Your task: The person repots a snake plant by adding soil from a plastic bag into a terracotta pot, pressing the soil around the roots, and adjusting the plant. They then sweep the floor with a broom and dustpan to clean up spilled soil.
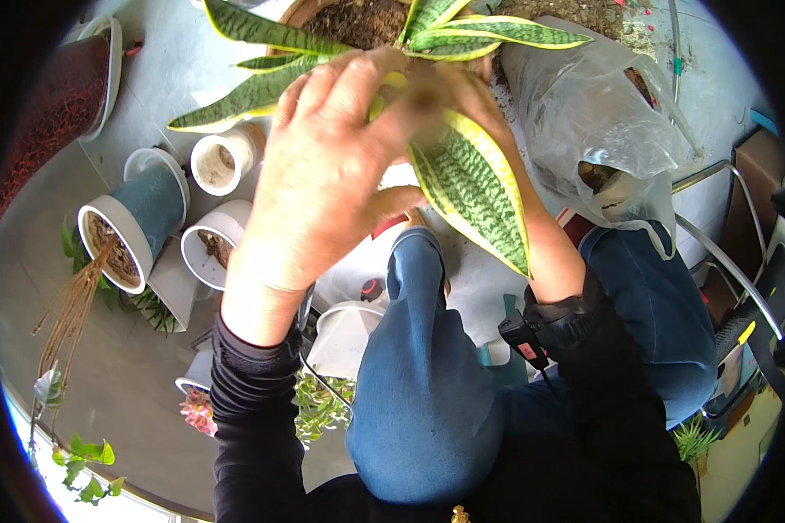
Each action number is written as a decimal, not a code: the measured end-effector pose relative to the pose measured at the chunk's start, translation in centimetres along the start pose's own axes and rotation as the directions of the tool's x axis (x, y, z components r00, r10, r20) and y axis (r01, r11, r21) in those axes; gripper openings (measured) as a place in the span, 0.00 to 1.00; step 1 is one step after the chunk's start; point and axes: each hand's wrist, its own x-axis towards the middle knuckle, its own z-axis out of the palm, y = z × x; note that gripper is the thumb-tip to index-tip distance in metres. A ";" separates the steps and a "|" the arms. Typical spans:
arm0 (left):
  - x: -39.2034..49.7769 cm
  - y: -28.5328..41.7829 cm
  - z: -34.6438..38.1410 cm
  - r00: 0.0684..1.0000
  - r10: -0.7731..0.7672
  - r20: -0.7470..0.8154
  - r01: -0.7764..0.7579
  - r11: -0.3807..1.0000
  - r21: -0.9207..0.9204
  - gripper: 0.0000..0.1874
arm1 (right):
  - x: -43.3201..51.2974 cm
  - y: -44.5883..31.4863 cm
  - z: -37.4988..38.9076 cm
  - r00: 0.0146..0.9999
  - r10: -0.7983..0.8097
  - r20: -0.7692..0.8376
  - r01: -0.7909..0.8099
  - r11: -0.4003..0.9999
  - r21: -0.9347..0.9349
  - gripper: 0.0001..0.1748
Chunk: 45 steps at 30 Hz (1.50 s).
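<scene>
A snake plant with yellow-edged leaves (471, 189) is before me, at the top of the view. My left hand (327, 157) reaches over its base with bent fingers around the leaves, the thumb held apart lower down. Behind one broad hanging leaf, my right hand (481, 98) is at the same base. That leaf covers part of the right hand and wrist, so its grip is hidden. Between the hands is a blurred brown patch that I cannot identify. Just beyond them stands a round pot (294, 16) holding dark soil (356, 23).
A clear plastic bag (589, 124) with dark contents lies to the right, near a metal chair frame (732, 261). At left are a blue-and-white pot (147, 202) with dry stems, several white pots (219, 163), and a large dark red pot (59, 98). My jeans-covered knee (425, 405) rises below.
</scene>
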 end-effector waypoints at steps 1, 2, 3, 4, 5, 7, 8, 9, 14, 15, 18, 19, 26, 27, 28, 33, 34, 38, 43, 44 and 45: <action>0.2 0.3 0.3 0.999 0.021 -0.032 -0.019 0.999 0.044 0.41 | -0.1 0.3 -0.2 0.998 -0.066 0.014 0.066 0.998 0.006 0.44; 0.3 0.5 0.6 0.999 0.019 -0.045 -0.016 0.998 0.064 0.37 | -0.1 0.6 -0.5 0.998 -0.061 0.016 0.059 0.990 0.125 0.40; 0.3 0.8 0.8 0.998 0.012 -0.060 -0.007 0.996 0.091 0.29 | -0.2 0.7 -0.7 0.997 -0.082 -0.012 0.083 0.990 0.116 0.37; 0.4 0.8 1.0 0.996 0.023 -0.082 -0.016 0.996 0.087 0.24 | -0.4 0.7 -1.0 0.994 -0.043 -0.096 0.046 0.998 0.038 0.34; 0.3 0.7 1.3 0.994 0.031 -0.100 -0.023 0.996 0.085 0.19 | -0.3 0.6 -1.2 0.981 0.041 -0.190 -0.047 0.999 -0.025 0.30; 0.3 0.4 1.8 0.989 0.029 -0.145 -0.015 0.995 0.094 0.12 | 0.4 0.6 -1.6 0.839 0.507 -0.198 -0.385 0.810 0.443 0.34; 0.2 0.1 1.9 0.988 0.033 -0.152 -0.018 0.995 0.100 0.11 | 1.1 0.7 -1.8 0.856 0.457 -0.241 -0.322 0.836 0.444 0.39; 0.2 -0.2 2.1 0.984 0.035 -0.173 -0.019 0.995 0.093 0.10 | 2.0 0.9 -2.2 0.842 0.473 -0.260 -0.336 0.836 0.434 0.43; 0.0 -0.1 2.0 0.994 0.009 -0.108 0.014 0.978 0.210 0.26 | 5.8 2.6 -2.3 0.897 0.388 -0.211 -0.092 0.631 0.770 0.38; -0.2 0.4 1.9 0.996 -0.010 -0.088 0.031 0.970 0.239 0.29 | 6.1 2.6 -2.2 0.911 0.359 -0.200 -0.084 0.639 0.765 0.33; -1.2 2.3 1.4 0.993 -0.115 -0.022 0.117 0.965 0.235 0.41 | 5.6 2.1 -1.6 0.943 0.118 -0.312 0.061 0.857 0.511 0.20; -1.3 2.7 1.8 0.992 -0.120 -0.041 0.126 0.967 0.223 0.41 | 5.3 1.9 -1.3 0.953 0.043 -0.299 0.107 0.877 0.468 0.20; -0.6 2.6 4.9 0.962 -0.074 -0.264 0.122 0.978 0.172 0.22 | 3.2 0.5 -0.4 0.994 0.079 -0.078 -0.025 0.842 0.539 0.20; -0.4 2.2 4.6 0.955 -0.076 -0.287 0.126 0.979 0.160 0.25 | 3.2 0.5 -0.5 0.998 0.067 -0.021 -0.046 0.854 0.519 0.18; -0.3 2.1 4.2 0.957 -0.095 -0.274 0.139 0.979 0.147 0.28 | 3.2 0.5 -0.6 0.998 0.057 -0.013 -0.041 0.829 0.558 0.14; 1.4 0.5 1.9 0.994 0.039 -0.098 -0.022 0.985 0.171 0.35 | 3.4 0.5 -0.1 0.999 -0.019 -0.042 0.036 0.887 0.460 0.16; 1.7 0.2 1.6 0.999 0.026 -0.030 -0.022 0.987 0.156 0.34 | 3.4 0.5 0.1 0.998 -0.028 -0.061 0.052 0.894 0.445 0.17; 2.5 -0.6 2.1 0.999 0.019 -0.044 -0.020 0.999 -0.032 0.34 | 4.1 0.9 0.5 0.993 -0.050 -0.103 0.093 0.877 0.471 0.20; 2.5 -1.4 3.2 0.980 -0.016 -0.198 -0.017 0.987 -0.161 0.26 | 2.7 1.6 -1.1 0.971 -0.086 -0.224 0.104 0.992 0.069 0.17; 2.4 -1.5 3.2 0.977 -0.061 -0.207 0.015 0.976 -0.216 0.26 | 2.1 1.6 -1.1 0.970 -0.059 -0.235 0.026 0.989 -0.144 0.10; 2.3 -1.7 3.3 0.971 -0.107 -0.213 0.047 0.962 -0.270 0.26 | 1.4 1.5 -0.8 0.995 -0.069 -0.075 0.045 0.958 -0.284 0.10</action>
